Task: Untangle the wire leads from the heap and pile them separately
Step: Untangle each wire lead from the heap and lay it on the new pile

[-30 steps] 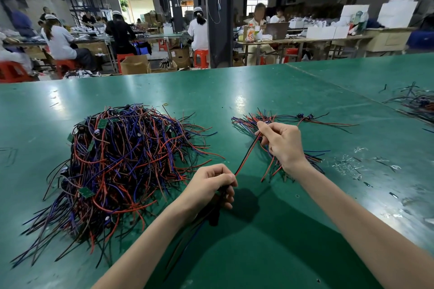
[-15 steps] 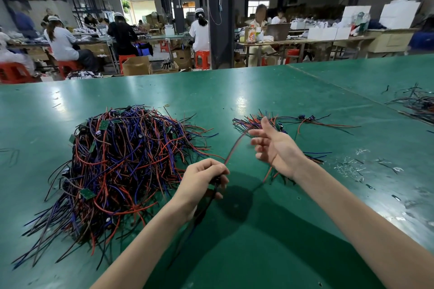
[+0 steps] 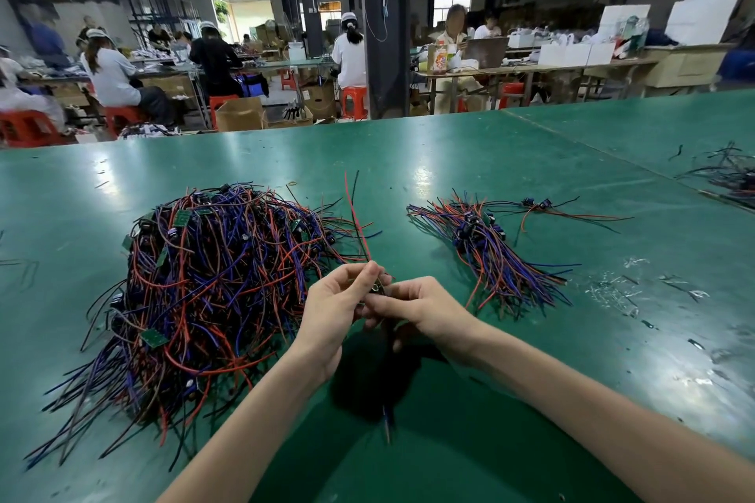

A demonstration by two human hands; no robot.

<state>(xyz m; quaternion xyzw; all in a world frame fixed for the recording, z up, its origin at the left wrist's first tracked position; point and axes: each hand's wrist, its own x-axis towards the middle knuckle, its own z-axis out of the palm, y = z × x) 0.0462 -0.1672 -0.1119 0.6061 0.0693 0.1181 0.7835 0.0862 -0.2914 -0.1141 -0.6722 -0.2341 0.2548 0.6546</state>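
A big tangled heap of red, blue and black wire leads (image 3: 204, 278) with small green boards lies on the left of the green table (image 3: 449, 176). A smaller sorted pile of leads (image 3: 494, 253) lies to the right. Between them, my left hand (image 3: 335, 306) and my right hand (image 3: 416, 306) meet above the table and both pinch one wire lead (image 3: 357, 216) at its small component. Its red and black wires stick up and away from my fingers; a blue end hangs below them.
More loose wires (image 3: 731, 171) lie at the table's far right, beyond a seam. Bits of clear scrap (image 3: 621, 290) are scattered right of the small pile. Past the far table edge, several people sit at benches around a dark pillar (image 3: 384, 33).
My right hand has come back from the small pile to meet my left hand. The held lead now points up and away instead of stretching between the two hands.
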